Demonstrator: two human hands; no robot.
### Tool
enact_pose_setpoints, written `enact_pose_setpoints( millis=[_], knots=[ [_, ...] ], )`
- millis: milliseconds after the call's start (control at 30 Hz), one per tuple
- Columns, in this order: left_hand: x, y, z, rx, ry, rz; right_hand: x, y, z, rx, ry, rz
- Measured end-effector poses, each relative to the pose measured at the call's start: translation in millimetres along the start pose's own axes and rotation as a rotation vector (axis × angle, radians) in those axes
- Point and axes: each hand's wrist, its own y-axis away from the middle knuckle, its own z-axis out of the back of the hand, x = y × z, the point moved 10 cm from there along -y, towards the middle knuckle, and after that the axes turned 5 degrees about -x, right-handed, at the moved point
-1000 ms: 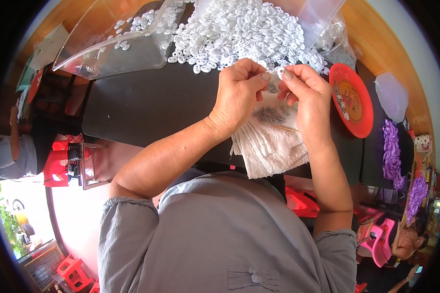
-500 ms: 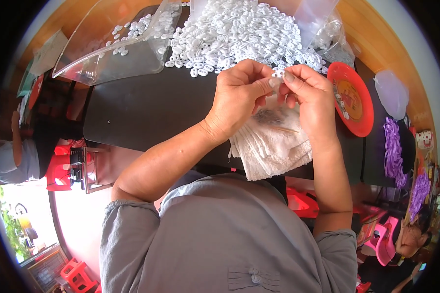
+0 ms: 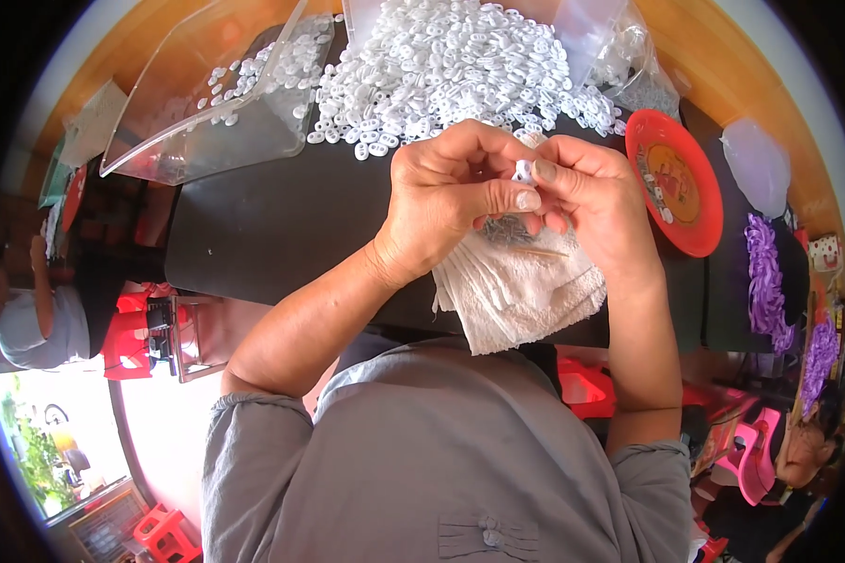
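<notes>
One white piece [image 3: 524, 172] is gripped by the fingers of left hand [image 3: 438, 195] and right hand [image 3: 596, 192], seemingly unfinished; a loose heap [image 3: 451, 70] is left on the counter [image 3: 282, 225].

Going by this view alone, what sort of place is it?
Probably a small informal workshop: a heap of small white pieces on a black table, a clear bin, purple bundles at right.

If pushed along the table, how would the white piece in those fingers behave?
The white piece is probably light, being so small. Likely stiff: similar ones in the pile show crisp oval outlines. Some lie flat, so it might slide, not roll.
</notes>
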Motion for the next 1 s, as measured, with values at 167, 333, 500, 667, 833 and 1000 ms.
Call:
enact_pose_setpoints(
  millis=[167, 333, 500, 667, 833, 1000],
  knots=[
    [-4.5, 2.8, -2.7, 0.019, 0.0, 0.0, 1.6, 1.5, -3.2, 0.023, -0.019, 0.021],
    [-9.9, 6.6, -8.3, 0.053, 0.033, -0.028, -0.8, 4.2, -10.2, 0.067, -0.123, 0.003],
    [-11.6, 8.0, -9.5, 0.064, 0.025, -0.068, 0.1, 6.0, -15.8, 0.087, -0.167, -0.008],
    [6.5, 6.0, -3.5, -0.005, 0.153, 0.066, -6.7, 2.6, -16.9, 0.145, -0.209, -0.028],
    [13.0, 3.3, 6.5, -0.031, 0.065, 0.038, -15.2, 1.6, -24.5, 0.202, -0.335, -0.044],
    [5.5, -2.4, 7.4, -0.085, 0.08, 0.006, -6.7, -4.9, -20.2, 0.124, -0.294, 0.013]
  ],
)
